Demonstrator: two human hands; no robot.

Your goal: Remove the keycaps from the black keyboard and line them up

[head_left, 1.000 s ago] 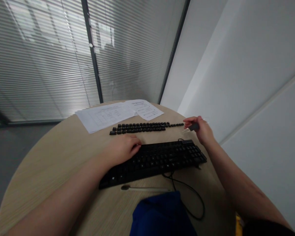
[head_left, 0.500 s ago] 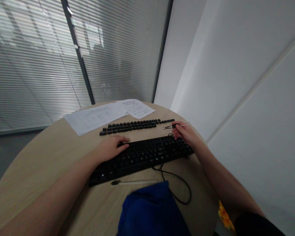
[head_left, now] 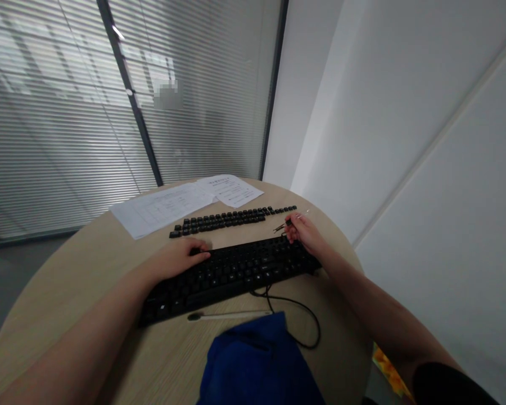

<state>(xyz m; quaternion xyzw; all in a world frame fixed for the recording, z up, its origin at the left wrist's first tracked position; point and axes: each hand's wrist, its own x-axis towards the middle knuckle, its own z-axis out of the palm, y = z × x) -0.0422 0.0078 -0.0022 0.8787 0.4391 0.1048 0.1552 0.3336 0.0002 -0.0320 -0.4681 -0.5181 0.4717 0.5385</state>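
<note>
A black keyboard (head_left: 231, 271) lies at a slant across the round table. My left hand (head_left: 180, 256) rests on its upper left part, thumb and fingers apart over the back edge. Above the keyboard's right end, my right hand (head_left: 300, 229) is closed on a small tool with thin wire prongs (head_left: 279, 228) that point left. Behind the keyboard, loose black keycaps (head_left: 223, 220) stand in rows.
Printed papers (head_left: 164, 207) lie at the back left. In front of the keyboard are a brush (head_left: 227, 315), a looped black cable (head_left: 310, 312) and a blue cloth (head_left: 257, 360). A white wall (head_left: 425, 140) rises at the right.
The view has shifted a little. My left hand has slid slightly left, the keyboard with it. My right hand has moved left and turned, with the tool still in it.
</note>
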